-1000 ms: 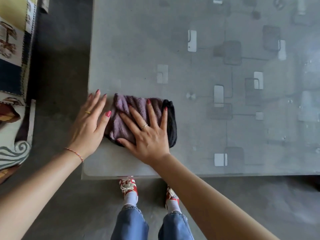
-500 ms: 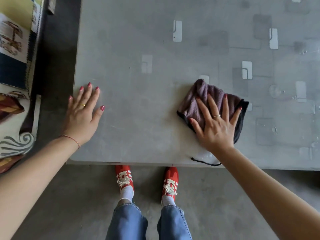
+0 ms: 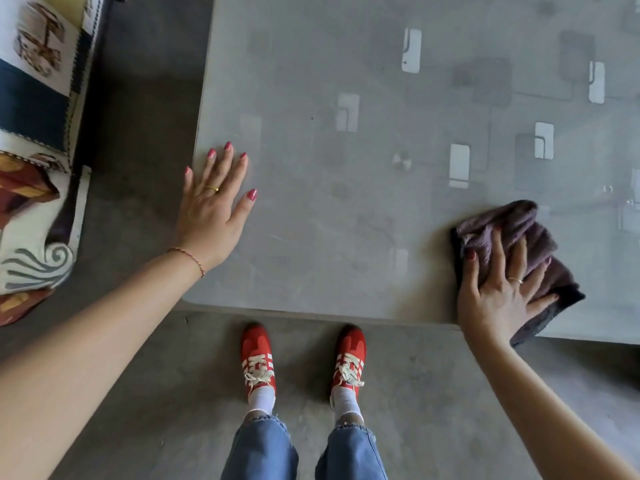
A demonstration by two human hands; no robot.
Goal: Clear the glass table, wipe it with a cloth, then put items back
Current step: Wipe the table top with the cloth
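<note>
- Glass table (image 3: 346, 209): grey top with a pattern of pale and dark rounded rectangles showing through it; its near edge runs across the lower middle of the view, and its near-left corner is rounded
- Left hand (image 3: 213, 209): lies flat on the table close to the near-left corner, palm down, fingers straight and slightly spread; it grasps nothing; a ring shows on one finger and a thin bracelet on the wrist
- Right hand (image 3: 498, 289): palm down on the cloth (image 3: 519, 233), fingers spread and pressing it onto the glass; fingers are not curled round it
- Cloth: purple, crumpled, with a dark border; sits at the near edge of the table on the right side, well apart from the left hand; one dark corner hangs just over the table edge
- Red shoes (image 3: 304, 362): with white laces and white socks, on the grey floor (image 3: 138, 393) just in front of the table; blue jeans above them
- Patterned fabric (image 3: 34, 150): at the left edge of the view, apart from the table
</note>
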